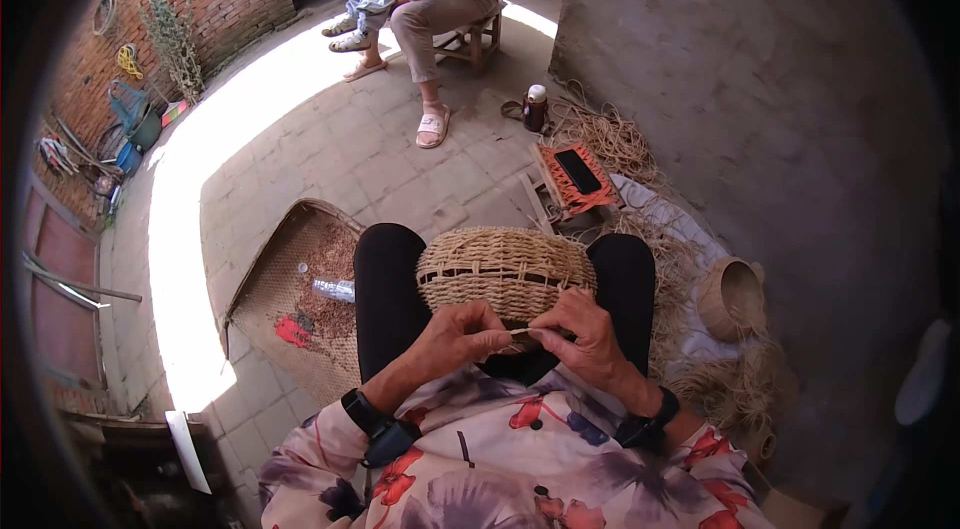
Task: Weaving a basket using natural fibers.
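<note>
A partly woven straw basket (505,264) rests between my knees, its light tan strands running around it, with a dark gap crossing its side. Just on the near side of it, my left hand (460,337) pinches a short length of twisted straw cord (520,331) between thumb and finger. The other end of that cord is pinched by my right hand (580,334), whose fingers are curled close to the basket's lower right. Both hands are closed and a small span of cord shows between them. Where the cord joins the basket is hidden.
Left of my knee lies a flat woven tray (262,301) with brown bits and a clear plastic bottle (335,290). To the right are an orange-topped stool (560,164) bearing a phone (577,171), loose straw (735,389) and a small round basket (730,299). A seated person (450,9) holds a child.
</note>
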Demonstrator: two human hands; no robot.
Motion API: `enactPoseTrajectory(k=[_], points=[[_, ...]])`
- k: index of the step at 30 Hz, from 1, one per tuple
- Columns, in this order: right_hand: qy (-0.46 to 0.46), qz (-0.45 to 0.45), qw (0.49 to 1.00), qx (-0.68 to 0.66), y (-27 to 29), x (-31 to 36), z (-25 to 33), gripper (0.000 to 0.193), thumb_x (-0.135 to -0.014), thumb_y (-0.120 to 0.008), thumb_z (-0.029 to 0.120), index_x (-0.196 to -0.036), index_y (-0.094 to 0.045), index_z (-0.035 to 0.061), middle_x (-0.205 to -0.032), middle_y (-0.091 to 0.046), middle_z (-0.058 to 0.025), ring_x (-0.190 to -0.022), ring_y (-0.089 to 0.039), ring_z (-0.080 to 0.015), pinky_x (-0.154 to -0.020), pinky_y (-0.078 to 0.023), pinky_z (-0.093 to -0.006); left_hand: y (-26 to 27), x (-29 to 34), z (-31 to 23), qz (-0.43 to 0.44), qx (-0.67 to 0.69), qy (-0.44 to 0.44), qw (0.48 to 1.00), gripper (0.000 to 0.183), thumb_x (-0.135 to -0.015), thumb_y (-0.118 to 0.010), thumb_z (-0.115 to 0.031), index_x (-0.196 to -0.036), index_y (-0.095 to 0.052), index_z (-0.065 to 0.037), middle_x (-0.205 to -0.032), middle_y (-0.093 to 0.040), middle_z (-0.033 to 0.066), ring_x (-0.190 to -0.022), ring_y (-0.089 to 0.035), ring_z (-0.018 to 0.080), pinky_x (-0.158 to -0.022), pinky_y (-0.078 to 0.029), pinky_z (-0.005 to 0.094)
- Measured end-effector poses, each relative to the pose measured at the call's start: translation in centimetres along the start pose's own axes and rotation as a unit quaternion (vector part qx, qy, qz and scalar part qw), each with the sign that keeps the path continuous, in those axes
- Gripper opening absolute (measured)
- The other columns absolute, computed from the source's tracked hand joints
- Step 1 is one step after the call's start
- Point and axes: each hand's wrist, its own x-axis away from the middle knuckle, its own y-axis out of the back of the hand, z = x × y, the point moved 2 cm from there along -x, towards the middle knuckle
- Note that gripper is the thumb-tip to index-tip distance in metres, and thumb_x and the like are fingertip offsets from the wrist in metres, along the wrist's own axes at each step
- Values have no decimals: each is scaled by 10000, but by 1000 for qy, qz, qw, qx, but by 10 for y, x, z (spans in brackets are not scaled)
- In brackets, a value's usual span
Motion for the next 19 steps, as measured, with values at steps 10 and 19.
enactPoseTrajectory(k=[10,19], points=[[-139,-105,984,36,21,-6,-22,54,-786,-680,48,-827,-645,55,-786,-638,-68,-758,-597,-253,-740,-438,-357,-1,-35,-38,-156,-418,-269,853,115,-880,-657,-153,-974,-693,-96,-789,-609,100,-697,-633,308,-598,-487,414],[-73,-62,976,198,0,-29,-29,84,-736,-668,43,-769,-618,102,-782,-623,-95,-812,-631,-293,-782,-474,-425,21,-38,-54,-198,-536,-277,772,166,-859,-683,-162,-1024,-684,-147,-797,-584,72,-675,-629,282,-577,-475,418]])
